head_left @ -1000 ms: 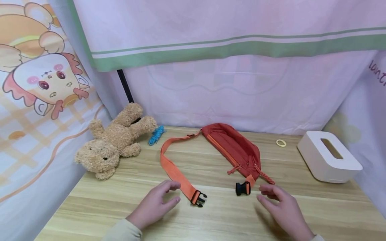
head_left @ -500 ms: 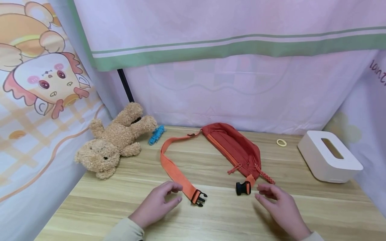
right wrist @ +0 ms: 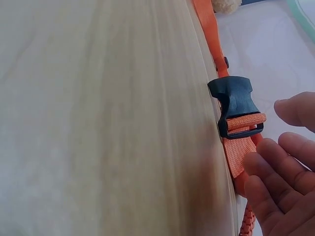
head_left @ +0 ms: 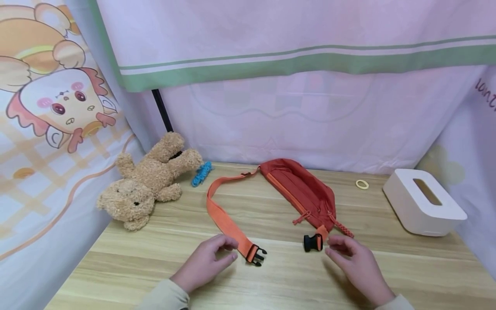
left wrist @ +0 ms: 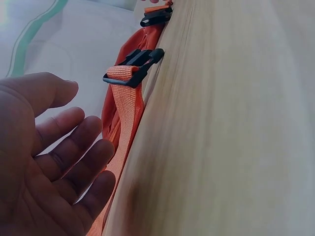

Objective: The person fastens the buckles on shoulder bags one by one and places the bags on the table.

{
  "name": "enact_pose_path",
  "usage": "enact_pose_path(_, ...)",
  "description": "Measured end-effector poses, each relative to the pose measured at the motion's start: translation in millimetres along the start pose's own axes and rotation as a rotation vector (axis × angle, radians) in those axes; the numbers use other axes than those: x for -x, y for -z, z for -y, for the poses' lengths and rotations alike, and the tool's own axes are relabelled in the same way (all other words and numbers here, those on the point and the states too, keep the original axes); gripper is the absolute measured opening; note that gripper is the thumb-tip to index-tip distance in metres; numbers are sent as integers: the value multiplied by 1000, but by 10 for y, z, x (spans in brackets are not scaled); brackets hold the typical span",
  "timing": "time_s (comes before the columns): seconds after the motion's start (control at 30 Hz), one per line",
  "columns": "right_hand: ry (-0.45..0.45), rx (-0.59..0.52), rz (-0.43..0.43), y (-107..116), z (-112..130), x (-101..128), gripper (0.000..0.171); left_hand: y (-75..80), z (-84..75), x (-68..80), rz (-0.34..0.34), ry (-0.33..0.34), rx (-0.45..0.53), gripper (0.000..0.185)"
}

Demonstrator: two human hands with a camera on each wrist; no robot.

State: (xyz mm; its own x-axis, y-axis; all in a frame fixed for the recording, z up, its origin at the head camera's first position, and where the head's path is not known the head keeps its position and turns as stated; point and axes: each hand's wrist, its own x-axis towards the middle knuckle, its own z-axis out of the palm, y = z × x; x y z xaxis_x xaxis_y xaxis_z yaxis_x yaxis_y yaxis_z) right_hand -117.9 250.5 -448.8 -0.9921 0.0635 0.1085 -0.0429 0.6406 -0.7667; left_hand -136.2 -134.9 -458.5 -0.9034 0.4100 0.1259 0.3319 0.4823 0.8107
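Note:
A red waist bag (head_left: 300, 189) lies on the wooden table with its orange strap (head_left: 222, 217) curving out to the left. The strap ends in a black pronged buckle half (head_left: 256, 255). At the bag's near end sits the black socket half (head_left: 312, 243) of the buckle, apart from the prongs. My left hand (head_left: 207, 260), fingers loosely bent and holding nothing, is just left of the pronged half beside the strap. Right of the socket half, my right hand (head_left: 358, 267) hovers with relaxed fingers and thumb apart. In the right wrist view the socket half (right wrist: 237, 105) is close to its thumb and fingertips.
A teddy bear (head_left: 147, 181) lies at the left, near a blue bundle (head_left: 201, 174). Farther right are a pale yellow ring (head_left: 362, 184) and a white tissue box (head_left: 426, 202). Curtains (head_left: 290, 116) close off the table's back and sides.
Both hands have edged inward and slightly forward, the left toward the pronged buckle half and the right toward the socket half. The bag and strap have stayed in place.

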Motion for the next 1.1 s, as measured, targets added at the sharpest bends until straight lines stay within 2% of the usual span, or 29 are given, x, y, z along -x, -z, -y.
enact_pose_path(0.4,-65,10,56,-46,39,-87,27,-40,-51,-38,21,29,81,19)
enact_pose_path(0.73,13,-2,5,-96,24,-115,25,-88,-40,-64,32,36,112,18)
enact_pose_path(1.1,-3,31,10,-113,-7,-168,25,-131,-43,-110,51,52,130,15)
